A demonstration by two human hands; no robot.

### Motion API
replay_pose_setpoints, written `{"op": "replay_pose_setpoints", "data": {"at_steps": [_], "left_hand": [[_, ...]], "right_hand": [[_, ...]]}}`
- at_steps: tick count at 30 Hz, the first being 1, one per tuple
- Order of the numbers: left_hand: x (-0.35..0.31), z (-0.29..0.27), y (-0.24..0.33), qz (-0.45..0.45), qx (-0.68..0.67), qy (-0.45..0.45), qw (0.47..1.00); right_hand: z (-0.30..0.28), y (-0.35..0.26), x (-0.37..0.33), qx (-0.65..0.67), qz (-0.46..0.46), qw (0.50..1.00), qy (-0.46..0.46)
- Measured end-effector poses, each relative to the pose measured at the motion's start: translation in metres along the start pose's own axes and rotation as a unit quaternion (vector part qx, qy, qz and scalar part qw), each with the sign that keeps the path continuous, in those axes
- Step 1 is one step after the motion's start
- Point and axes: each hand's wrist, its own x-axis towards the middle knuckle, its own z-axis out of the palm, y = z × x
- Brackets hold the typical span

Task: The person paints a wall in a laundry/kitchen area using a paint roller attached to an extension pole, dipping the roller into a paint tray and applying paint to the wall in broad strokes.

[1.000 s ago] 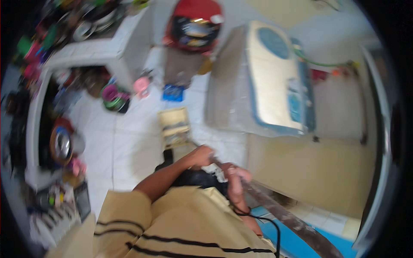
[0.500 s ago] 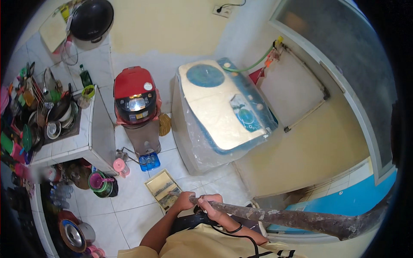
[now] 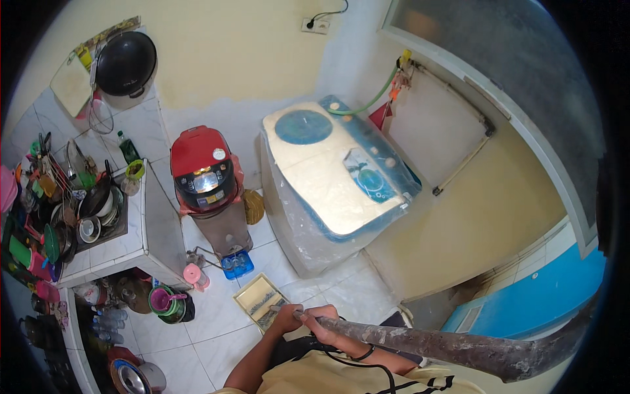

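A long, brown, stained pole (image 3: 426,343) runs from low centre to the right edge, where it looks thicker and bends upward. My left hand (image 3: 287,318) is closed around its narrow end, and a thin tip shows beyond the fingers. Just right of it, my right hand (image 3: 319,323) also grips the pole, with a dark band on the wrist. Past my left hand, a shallow cream box (image 3: 246,297) with greyish contents lies on the tiled floor. The tip overlaps this box in the picture; whether they touch I cannot tell. A black cord hangs by my right forearm.
A plastic-covered washing machine (image 3: 321,174) stands ahead. Left of it, a red rice cooker (image 3: 202,167) sits on a stand, with a blue tray of glasses (image 3: 237,264) below. A tiled counter (image 3: 141,246) holds crowded dishes. A blue panel (image 3: 518,295) is at right.
My view has turned slightly, so the room sits differently in the picture. Both hands keep their grip on the pole and appear slightly lower; its tip still overlaps the cream box.
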Motion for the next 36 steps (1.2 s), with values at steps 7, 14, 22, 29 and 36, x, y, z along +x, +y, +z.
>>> {"op": "replay_pose_setpoints", "data": {"at_steps": [7,14,22,29,36], "left_hand": [[0.0,0.002,0.001,0.066,0.011,0.037,0.997],[0.006,-0.003,0.014,0.038,0.014,0.008,0.999],[0.037,-0.02,0.05,-0.022,-0.036,0.054,0.998],[0.064,-0.035,0.041,-0.018,-0.022,0.023,0.999],[0.067,-0.041,0.021,0.045,0.032,0.067,0.996]], "right_hand": [[0.002,-0.006,0.0,0.035,-0.027,0.998,0.035],[-0.006,0.003,0.001,-0.001,-0.029,0.999,0.027],[-0.014,0.024,0.039,0.021,-0.105,0.991,0.086],[-0.03,0.012,0.075,0.044,0.002,0.995,0.087],[-0.014,0.019,0.099,0.007,0.022,0.995,0.099]]}}
